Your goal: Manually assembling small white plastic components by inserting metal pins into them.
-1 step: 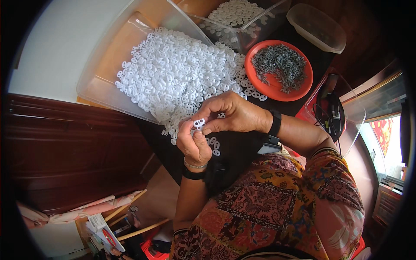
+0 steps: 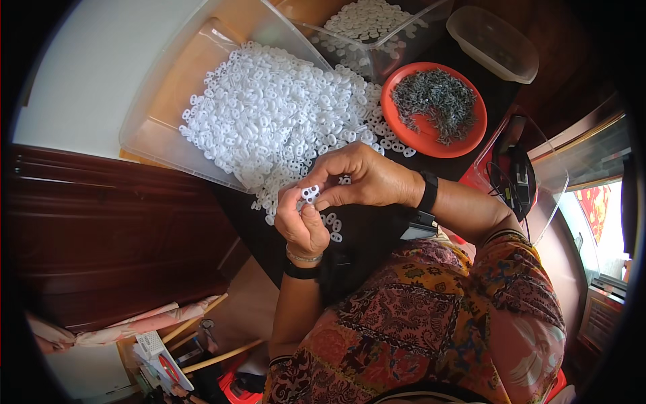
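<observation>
Between the fingertips of both hands is a small white two-holed plastic piece (image 2: 310,193); whether it is one piece or two together, I cannot tell. My left hand (image 2: 300,225) pinches it from the near left side. From the right, my right hand (image 2: 367,178) closes on it with thumb and fingers. Just beyond the hands spreads a large heap of similar white oval pieces (image 2: 269,108), spilling from a clear plastic bin (image 2: 158,121) tipped on its side. A few loose white pieces (image 2: 334,226) lie on the black tabletop beside my left hand.
Right of the heap sits an orange-red plate (image 2: 431,145) of small grey metal pins (image 2: 437,101). Behind stands a clear bin (image 2: 377,57) with white pieces, and a shallow translucent container (image 2: 494,50). At right, another clear box (image 2: 555,175) holds black cables. Dark wooden panelling (image 2: 114,229) borders the left.
</observation>
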Action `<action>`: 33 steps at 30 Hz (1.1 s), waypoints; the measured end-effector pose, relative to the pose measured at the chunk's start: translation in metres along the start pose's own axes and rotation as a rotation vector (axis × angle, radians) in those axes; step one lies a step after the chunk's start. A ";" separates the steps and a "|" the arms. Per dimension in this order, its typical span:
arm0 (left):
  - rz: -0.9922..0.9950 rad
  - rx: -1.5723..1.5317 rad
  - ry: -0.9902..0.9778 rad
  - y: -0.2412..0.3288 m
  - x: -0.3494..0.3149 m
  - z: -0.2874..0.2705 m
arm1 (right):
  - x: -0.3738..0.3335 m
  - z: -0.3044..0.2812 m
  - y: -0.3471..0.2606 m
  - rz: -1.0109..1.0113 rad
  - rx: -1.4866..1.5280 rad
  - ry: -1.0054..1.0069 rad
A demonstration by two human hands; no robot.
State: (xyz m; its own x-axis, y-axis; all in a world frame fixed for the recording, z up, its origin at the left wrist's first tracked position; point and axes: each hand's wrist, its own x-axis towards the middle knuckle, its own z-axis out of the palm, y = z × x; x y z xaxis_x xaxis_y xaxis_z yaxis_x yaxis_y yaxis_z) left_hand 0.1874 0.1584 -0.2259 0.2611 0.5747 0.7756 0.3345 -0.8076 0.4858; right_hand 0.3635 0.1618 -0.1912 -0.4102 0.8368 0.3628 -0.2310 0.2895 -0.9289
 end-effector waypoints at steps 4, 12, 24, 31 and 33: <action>0.055 0.019 0.033 0.001 0.002 0.002 | 0.000 0.000 -0.003 -0.043 -0.085 -0.026; 0.014 -0.003 0.049 0.000 -0.001 0.009 | 0.002 -0.004 0.001 -0.117 -0.087 -0.026; -0.028 0.052 0.183 0.005 -0.009 0.014 | -0.003 0.010 0.003 -0.063 -0.076 -0.021; 0.019 0.031 0.251 -0.001 -0.006 0.007 | -0.002 0.021 -0.002 0.169 0.148 -0.016; 0.048 0.073 0.241 -0.005 -0.004 0.004 | -0.003 0.023 -0.001 0.159 0.120 -0.014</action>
State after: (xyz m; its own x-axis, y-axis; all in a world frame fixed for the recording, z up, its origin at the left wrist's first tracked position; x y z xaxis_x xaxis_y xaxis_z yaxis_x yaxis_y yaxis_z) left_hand 0.1886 0.1607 -0.2329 0.0575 0.4808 0.8749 0.3937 -0.8163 0.4227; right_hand 0.3444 0.1485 -0.1898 -0.4621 0.8608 0.2135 -0.2652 0.0957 -0.9594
